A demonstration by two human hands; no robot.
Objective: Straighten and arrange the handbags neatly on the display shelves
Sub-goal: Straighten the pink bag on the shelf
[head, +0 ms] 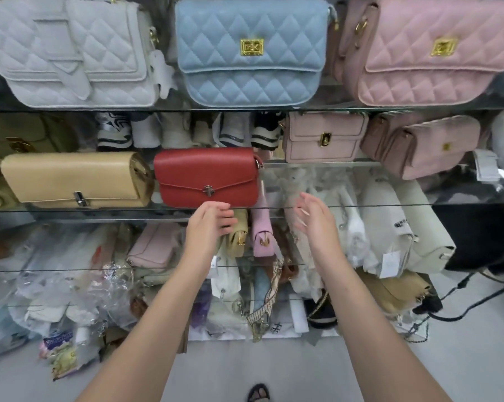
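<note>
Red flap handbag [207, 177] sits upright on the middle glass shelf [390, 205], right beside a beige handbag [73, 179] on its left. Both hands are empty. The left hand [211, 223] is loosely curled just under the red bag's bottom edge. The right hand [314, 220] is relaxed, fingers spread, a bit off to the bag's right.

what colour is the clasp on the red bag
Silver, a round clasp on the red bag, head view.
</note>
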